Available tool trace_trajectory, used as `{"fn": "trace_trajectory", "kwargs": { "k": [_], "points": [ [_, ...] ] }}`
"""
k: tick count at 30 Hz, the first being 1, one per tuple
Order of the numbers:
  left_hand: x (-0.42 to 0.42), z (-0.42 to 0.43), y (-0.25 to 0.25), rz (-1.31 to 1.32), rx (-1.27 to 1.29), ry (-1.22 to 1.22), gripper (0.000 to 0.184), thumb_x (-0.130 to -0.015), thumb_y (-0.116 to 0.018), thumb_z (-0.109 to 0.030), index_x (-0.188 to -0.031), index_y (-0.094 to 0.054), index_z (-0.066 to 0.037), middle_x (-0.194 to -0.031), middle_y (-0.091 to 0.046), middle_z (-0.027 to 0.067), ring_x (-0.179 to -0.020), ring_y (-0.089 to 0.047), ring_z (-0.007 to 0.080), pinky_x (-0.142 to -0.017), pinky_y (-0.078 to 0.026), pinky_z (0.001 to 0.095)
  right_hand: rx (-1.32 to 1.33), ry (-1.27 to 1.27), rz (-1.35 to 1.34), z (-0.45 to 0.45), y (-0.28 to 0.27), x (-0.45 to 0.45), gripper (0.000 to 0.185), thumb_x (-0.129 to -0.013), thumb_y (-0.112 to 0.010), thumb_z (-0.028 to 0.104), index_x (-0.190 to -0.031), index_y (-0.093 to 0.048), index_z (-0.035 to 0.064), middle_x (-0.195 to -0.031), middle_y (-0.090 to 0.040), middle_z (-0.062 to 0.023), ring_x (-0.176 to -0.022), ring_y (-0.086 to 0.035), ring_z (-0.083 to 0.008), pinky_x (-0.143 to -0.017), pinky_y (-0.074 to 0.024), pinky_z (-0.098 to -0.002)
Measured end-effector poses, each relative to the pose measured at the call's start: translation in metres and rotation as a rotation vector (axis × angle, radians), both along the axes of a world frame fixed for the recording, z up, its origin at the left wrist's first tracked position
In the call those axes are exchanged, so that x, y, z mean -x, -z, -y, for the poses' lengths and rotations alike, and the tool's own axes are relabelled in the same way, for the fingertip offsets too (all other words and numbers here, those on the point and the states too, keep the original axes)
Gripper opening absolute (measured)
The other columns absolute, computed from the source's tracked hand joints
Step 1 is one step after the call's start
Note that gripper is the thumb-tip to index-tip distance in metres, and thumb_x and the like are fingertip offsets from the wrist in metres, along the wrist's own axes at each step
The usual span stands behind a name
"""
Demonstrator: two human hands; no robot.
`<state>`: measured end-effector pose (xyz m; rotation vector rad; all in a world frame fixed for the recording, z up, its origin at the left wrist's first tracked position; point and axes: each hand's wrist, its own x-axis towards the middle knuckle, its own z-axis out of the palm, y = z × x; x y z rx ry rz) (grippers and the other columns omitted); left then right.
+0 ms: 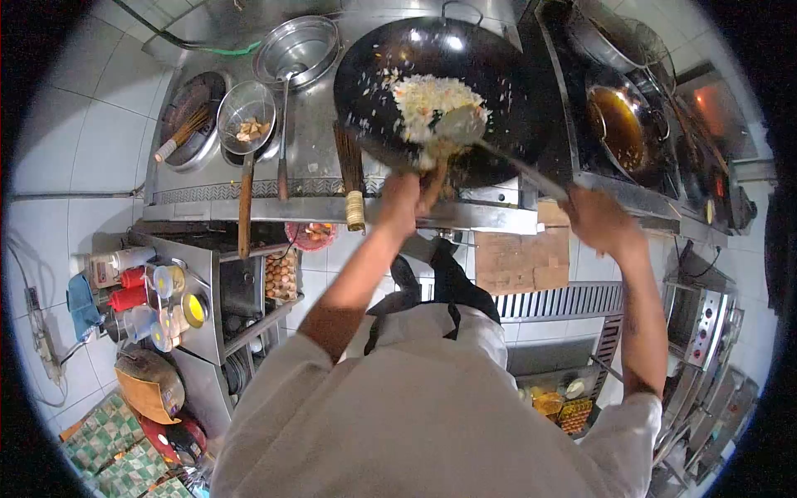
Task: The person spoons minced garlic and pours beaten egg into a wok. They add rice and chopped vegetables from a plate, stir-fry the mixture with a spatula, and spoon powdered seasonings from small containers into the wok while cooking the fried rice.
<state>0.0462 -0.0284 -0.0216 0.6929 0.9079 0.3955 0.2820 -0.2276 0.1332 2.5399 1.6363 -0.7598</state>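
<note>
A big black wok [519, 108] sits on the stove, with fried rice [432, 93] mixed with yellow and orange bits spread inside it. My left hand [401, 203] is closed at the wok's near edge; a tan piece beside the fingers is too blurred to make out. In my right hand [602, 222], at the right of the wok, is the long handle of a metal ladle [461, 124]. The ladle's rounded head lies in the rice. Some grains cling to the dark wall around the heap.
Left of the wok are a bamboo brush [354, 178], a strainer [246, 116] holding brown pieces and a metal bowl [296, 54]. A pan of brown liquid [618, 124] stands on the right. Eggs [281, 275] and sauce bottles [129, 286] are lower left.
</note>
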Motion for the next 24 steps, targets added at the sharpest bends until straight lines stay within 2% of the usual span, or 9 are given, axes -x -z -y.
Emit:
{"fn": "trace_trajectory", "kwargs": {
  "k": [1,5,7,10,14,17,19,21,24],
  "points": [
    [-0.007,-0.021,0.032,-0.039,-0.083,0.147,0.027,-0.099,-0.049,-0.023,-0.116,-0.064,-0.009,-0.097,-0.071,0.0059,-0.069,-0.064,0.0129,-0.045,-0.041,0.0245,-0.096,-0.258,0.357,-0.01,0.006,-0.007,0.026,-0.097,-0.057,0.023,-0.103,-0.065,-0.0012,-0.076,-0.069,-0.0151,-0.069,-0.071,-0.0282,-0.06,-0.0586,-0.0406],
    [-0.026,0.014,0.001,-0.183,-0.05,0.065,0.026,-0.097,-0.049,-0.028,-0.114,-0.061,-0.012,-0.096,-0.067,0.0047,-0.062,-0.055,0.0102,-0.042,-0.03,0.0216,0.042,-0.407,0.473,-0.075,0.079,0.044,0.022,-0.097,-0.053,0.016,-0.106,-0.069,0.0032,-0.105,-0.067,-0.02,-0.095,-0.071,-0.0335,-0.076,-0.0615,-0.0422],
    [0.001,0.031,-0.017,-0.031,-0.062,-0.096,0.027,-0.096,-0.05,-0.031,-0.113,-0.061,-0.013,-0.097,-0.067,0.0046,-0.059,-0.052,0.0102,-0.043,-0.031,0.0233,-0.144,-0.429,0.436,-0.04,0.028,0.041,0.016,-0.093,-0.057,0.014,-0.096,-0.067,0.0018,-0.095,-0.066,-0.0146,-0.09,-0.071,-0.0291,-0.075,-0.0597,-0.0387],
    [0.015,0.021,-0.032,-0.134,-0.02,0.076,0.027,-0.096,-0.055,-0.037,-0.106,-0.066,-0.015,-0.089,-0.07,0.002,-0.057,-0.053,0.0109,-0.045,-0.036,0.0291,0.077,-0.341,0.36,-0.037,-0.017,0.04,0.02,-0.096,-0.053,0.014,-0.101,-0.065,-0.001,-0.097,-0.064,-0.0179,-0.096,-0.069,-0.0296,-0.08,-0.06,-0.0426],
    [0.004,0.029,0.015,-0.054,-0.022,-0.019,0.019,-0.095,-0.043,-0.009,-0.102,-0.061,-0.008,-0.087,-0.071,0.005,-0.047,-0.051,0.0079,-0.034,-0.024,0.024,-0.174,-0.556,0.338,-0.05,0.085,0.029,0.026,-0.099,-0.049,0.017,-0.107,-0.06,-0.0049,-0.095,-0.067,-0.0202,-0.089,-0.071,-0.0359,-0.078,-0.0595,-0.0475],
    [0.039,0.015,-0.069,-0.17,0.164,0.074,0.019,-0.095,-0.045,-0.012,-0.104,-0.061,-0.006,-0.081,-0.067,0.0051,-0.046,-0.05,0.0109,-0.036,-0.03,0.0257,0.065,-0.219,0.265,-0.025,-0.027,0.03,0.023,-0.099,-0.05,0.018,-0.102,-0.063,-0.0003,-0.086,-0.067,-0.0194,-0.076,-0.071,-0.035,-0.07,-0.0588,-0.0444],
    [0.016,0.018,-0.006,-0.256,-0.038,-0.075,0.02,-0.094,-0.046,-0.013,-0.103,-0.062,-0.004,-0.076,-0.065,0.0071,-0.045,-0.05,0.0136,-0.037,-0.037,0.0295,-0.07,-0.225,0.343,-0.036,0.017,0.03,0.025,-0.101,-0.049,0.02,-0.099,-0.064,-0.0003,-0.08,-0.067,-0.0182,-0.078,-0.071,-0.0352,-0.07,-0.0583,-0.0449],
    [0.002,0.027,0.015,-0.229,-0.167,-0.013,0.02,-0.094,-0.046,-0.012,-0.104,-0.063,-0.006,-0.077,-0.065,0.0067,-0.048,-0.053,0.014,-0.037,-0.035,0.0296,-0.202,-0.572,0.557,-0.054,0.091,0.031,0.029,-0.102,-0.047,0.019,-0.104,-0.062,-0.0057,-0.087,-0.067,-0.0188,-0.078,-0.07,-0.0371,-0.071,-0.0582,-0.0483],
    [0.028,0.035,-0.057,-0.259,-0.024,0.015,0.02,-0.091,-0.048,-0.013,-0.103,-0.061,-0.003,-0.076,-0.063,0.008,-0.048,-0.052,0.0144,-0.036,-0.032,0.0288,-0.133,-0.402,0.351,-0.007,0.053,0.01,0.026,-0.099,-0.049,0.018,-0.103,-0.065,-0.0025,-0.098,-0.066,-0.019,-0.077,-0.069,-0.034,-0.07,-0.0581,-0.0429]
  ]
}}
